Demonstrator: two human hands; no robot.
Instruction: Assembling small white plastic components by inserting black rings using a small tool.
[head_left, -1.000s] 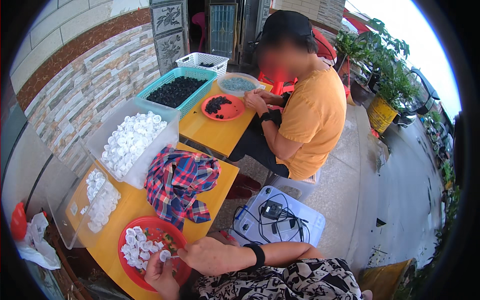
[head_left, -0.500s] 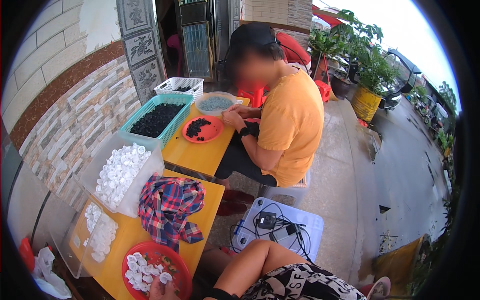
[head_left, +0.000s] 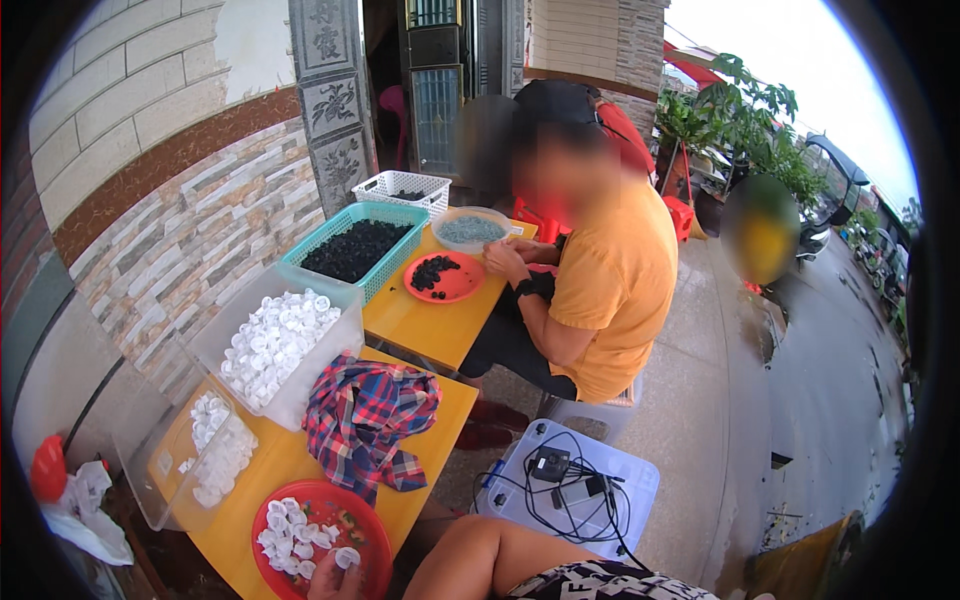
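Observation:
At the bottom edge, my left hand [head_left: 335, 583] shows only in part, its fingers pinched at a small white plastic cap [head_left: 346, 557]. It is over the right side of a red bowl [head_left: 375, 535], which has more white caps [head_left: 290, 535] lying in its left half. My right hand is out of the picture. Beside the bowl, a plaid cloth [head_left: 365, 420] is bunched up on the yellow table [head_left: 440, 410]. A translucent bin [head_left: 345, 335] of white pieces stands behind, and a clear tipped container [head_left: 150, 490] with more white pieces is at the left.
A co-worker in an orange shirt [head_left: 625, 270] sits across, hands [head_left: 507, 262] together near a red plate [head_left: 455, 285] of black pieces. A teal basket [head_left: 370, 270], white basket [head_left: 430, 193] and round tub [head_left: 480, 245] stand nearby. Cables lie on a lidded box [head_left: 610, 480].
The whole view has swung, so the scene sits farther right and lower. My left hand stays at the red bowl with the cap in its fingers.

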